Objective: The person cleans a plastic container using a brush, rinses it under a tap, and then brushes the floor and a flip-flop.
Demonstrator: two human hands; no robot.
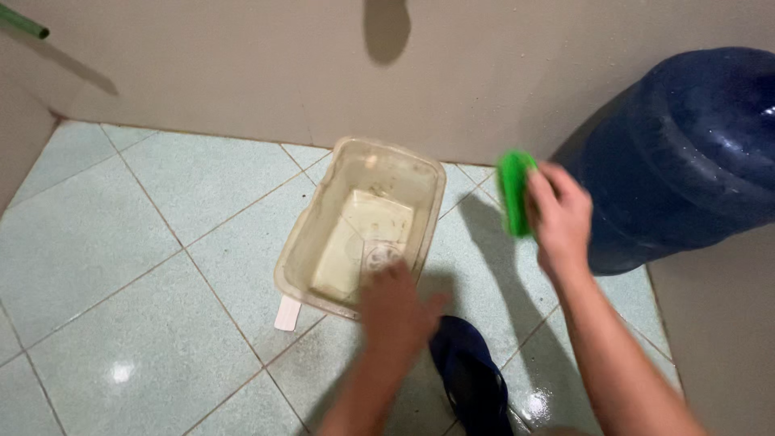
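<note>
Left hand (pixel 395 311) on near rim of tub (pixel 300 250), grip unclear through blur. Right hand (pixel 559 218) closed on green brush (pixel 514 192), right of tub, apart. Tub's long axis runs away toward wall (pixel 242 64).

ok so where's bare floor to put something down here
Bare tile lies left of the plastic tub, out to the left wall, and behind it along the back wall. The right is crowded: right hand with green brush, blue water jug, dark slipper.
</note>
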